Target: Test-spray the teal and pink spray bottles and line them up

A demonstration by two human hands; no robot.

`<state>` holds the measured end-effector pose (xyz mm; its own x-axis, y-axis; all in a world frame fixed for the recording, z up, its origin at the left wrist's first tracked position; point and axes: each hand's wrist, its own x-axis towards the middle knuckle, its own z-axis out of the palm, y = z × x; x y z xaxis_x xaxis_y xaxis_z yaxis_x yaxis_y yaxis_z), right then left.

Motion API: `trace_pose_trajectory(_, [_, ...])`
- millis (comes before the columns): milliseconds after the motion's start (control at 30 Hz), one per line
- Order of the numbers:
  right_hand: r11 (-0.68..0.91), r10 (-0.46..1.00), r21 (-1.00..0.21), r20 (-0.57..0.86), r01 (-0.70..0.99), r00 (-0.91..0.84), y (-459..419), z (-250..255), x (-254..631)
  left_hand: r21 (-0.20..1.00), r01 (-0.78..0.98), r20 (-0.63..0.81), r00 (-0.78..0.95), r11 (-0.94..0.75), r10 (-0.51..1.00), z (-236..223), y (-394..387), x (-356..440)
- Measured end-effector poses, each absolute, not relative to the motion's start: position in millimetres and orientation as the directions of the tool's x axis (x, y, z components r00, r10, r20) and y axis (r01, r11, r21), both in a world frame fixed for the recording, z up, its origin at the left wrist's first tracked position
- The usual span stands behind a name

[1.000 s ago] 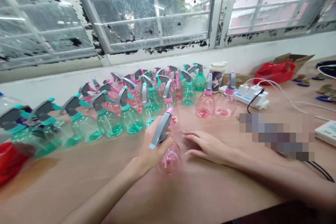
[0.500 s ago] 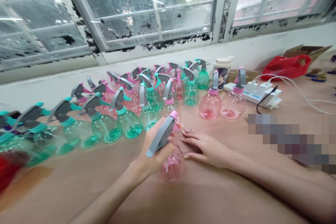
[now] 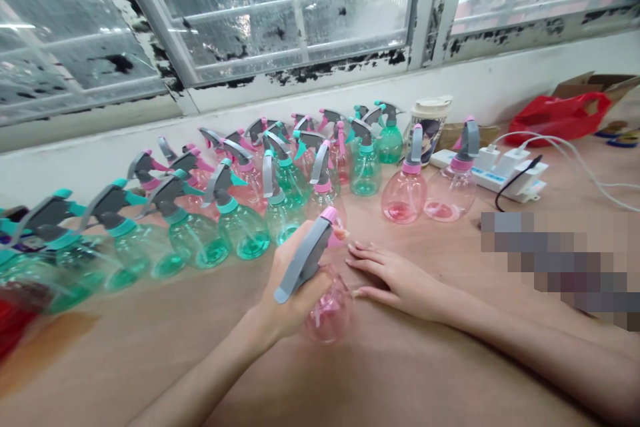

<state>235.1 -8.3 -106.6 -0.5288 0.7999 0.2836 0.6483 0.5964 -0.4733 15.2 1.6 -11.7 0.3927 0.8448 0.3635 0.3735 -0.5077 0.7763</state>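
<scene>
My left hand [image 3: 295, 287] is wrapped round the neck of a pink spray bottle [image 3: 330, 313] with a grey trigger head and a pink nozzle. The bottle is upright, its nozzle turned away from me, and its collar is hidden by my fingers. To the right of it, my right hand [image 3: 390, 273] lies palm down on the table [image 3: 425, 373] with fingers stretched out, holding nothing. Beyond my hands stand two more pink spray bottles [image 3: 404, 197] side by side. A row of green spray bottles [image 3: 245, 230] runs off to the left.
More pink and green bottles stand behind that row, below the window. At the back right are a lidded paper cup [image 3: 430, 123], a power strip [image 3: 515, 177] with white cables, a red plastic bag [image 3: 555, 120] and a cardboard box [image 3: 600, 85]. A pixelated patch hides something at the right.
The view has shifted, so the bottles at the back right appear farther right. My left hand keeps its hold on the pink spray bottle, and my right hand stays flat on the table.
</scene>
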Motion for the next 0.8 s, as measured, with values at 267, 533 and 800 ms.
trace_pose_trajectory(267, [0.600,0.796,-0.465,0.267,0.651,-0.542,-10.0,-104.6,237.0,0.766,0.303,0.413,0.444,-0.567,0.795,-9.1,-2.0,18.4])
trace_pose_trajectory(533, [0.598,0.798,-0.462,0.274,0.655,-0.536,-11.2,-106.1,236.8,0.769,0.285,0.422,0.446,-0.572,0.790,-7.3,-5.6,20.5])
trace_pose_trajectory(800, [0.594,0.801,-0.459,0.267,0.660,-0.535,-10.6,-107.0,237.6,0.756,0.327,0.421,0.422,-0.567,0.803,-9.9,-5.4,20.8])
